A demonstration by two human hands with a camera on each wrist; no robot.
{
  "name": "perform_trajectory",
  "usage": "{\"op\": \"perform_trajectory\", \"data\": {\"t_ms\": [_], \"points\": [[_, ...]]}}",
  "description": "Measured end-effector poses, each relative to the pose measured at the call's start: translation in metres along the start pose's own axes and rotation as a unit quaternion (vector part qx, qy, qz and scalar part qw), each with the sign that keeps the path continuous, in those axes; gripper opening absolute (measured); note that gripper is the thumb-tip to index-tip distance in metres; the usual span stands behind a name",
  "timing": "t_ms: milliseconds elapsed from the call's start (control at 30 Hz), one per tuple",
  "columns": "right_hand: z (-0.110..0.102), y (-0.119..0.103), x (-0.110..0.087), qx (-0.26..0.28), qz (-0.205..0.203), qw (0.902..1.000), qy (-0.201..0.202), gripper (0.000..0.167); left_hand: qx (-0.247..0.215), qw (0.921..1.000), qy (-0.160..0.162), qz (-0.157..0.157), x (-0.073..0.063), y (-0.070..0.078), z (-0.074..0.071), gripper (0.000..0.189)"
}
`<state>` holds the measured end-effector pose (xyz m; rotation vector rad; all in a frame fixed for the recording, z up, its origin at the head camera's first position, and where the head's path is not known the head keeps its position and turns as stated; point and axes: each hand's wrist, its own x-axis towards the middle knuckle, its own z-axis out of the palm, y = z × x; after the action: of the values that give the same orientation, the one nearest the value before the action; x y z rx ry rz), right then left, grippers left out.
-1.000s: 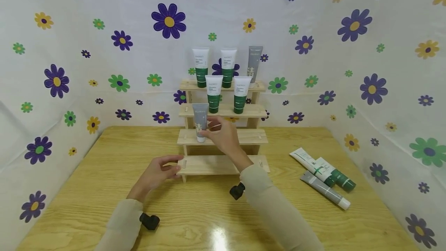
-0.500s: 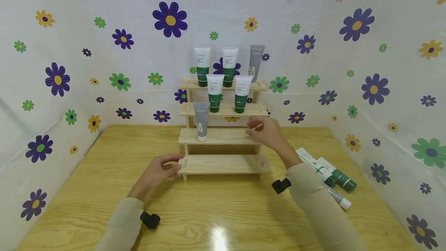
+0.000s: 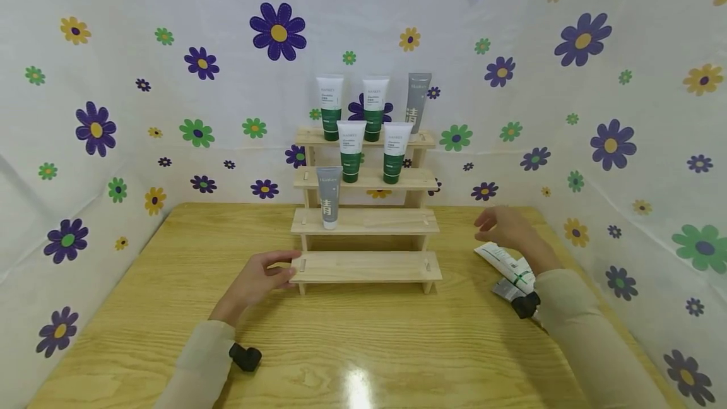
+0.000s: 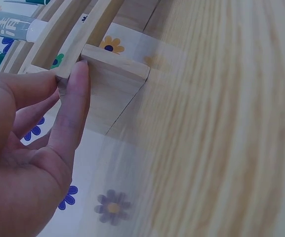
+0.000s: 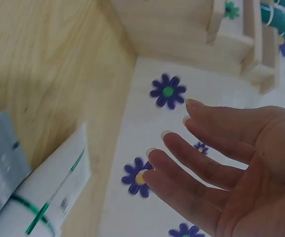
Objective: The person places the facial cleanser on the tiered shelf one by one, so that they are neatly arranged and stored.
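Note:
My left hand [image 3: 258,279] pinches the left end of the lowest board of a stepped wooden display stand [image 3: 366,267]; in the left wrist view, thumb and finger lie on either side of the board's end. My right hand [image 3: 508,232] holds nothing, its fingers loosely bent, at the far end of several tubes lying on the table. Among them are a white tube with a green cross [image 3: 502,262] and a grey tube [image 3: 505,289], partly covered by my wrist and its camera. A grey tube [image 3: 329,197] stands upright at the left of the stand's second-lowest step.
Two white-and-green tubes [image 3: 351,150] stand on the step above. The top step bears two more such tubes [image 3: 330,106] and a grey tube [image 3: 418,103]. A flower-printed white cloth [image 3: 227,100] hangs behind and beside the wooden table [image 3: 318,346].
My right hand has let go of the grey tube on the second-lowest step and moved right to the lying tubes. My left hand has stayed at the stand.

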<state>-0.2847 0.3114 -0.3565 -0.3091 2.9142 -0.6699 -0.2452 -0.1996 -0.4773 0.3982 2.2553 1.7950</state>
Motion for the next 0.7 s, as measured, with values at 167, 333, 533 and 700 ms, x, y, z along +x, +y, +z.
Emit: {"op": "perform_trajectory", "data": {"t_ms": [167, 333, 533, 700], "points": [[0.001, 0.029, -0.006, -0.012, 0.020, 0.9994, -0.025, 0.037, -0.004, 1.0000, -0.004, 0.001, -0.001, -0.001, 0.001, 0.050], [0.001, 0.051, -0.011, 0.004, 0.055, 0.9975, -0.045, 0.040, -0.005, 1.0000, -0.007, 0.000, -0.001, -0.002, 0.002, 0.050], [-0.002, 0.073, -0.014, 0.011, 0.092, 0.9936, -0.064, 0.041, 0.000, 1.0000, -0.001, -0.003, 0.000, 0.000, 0.001, 0.048], [-0.004, 0.080, -0.019, 0.012, 0.122, 0.9887, -0.086, 0.042, -0.006, 1.0000, 0.000, 0.003, 0.000, 0.002, 0.001, 0.048]]}}
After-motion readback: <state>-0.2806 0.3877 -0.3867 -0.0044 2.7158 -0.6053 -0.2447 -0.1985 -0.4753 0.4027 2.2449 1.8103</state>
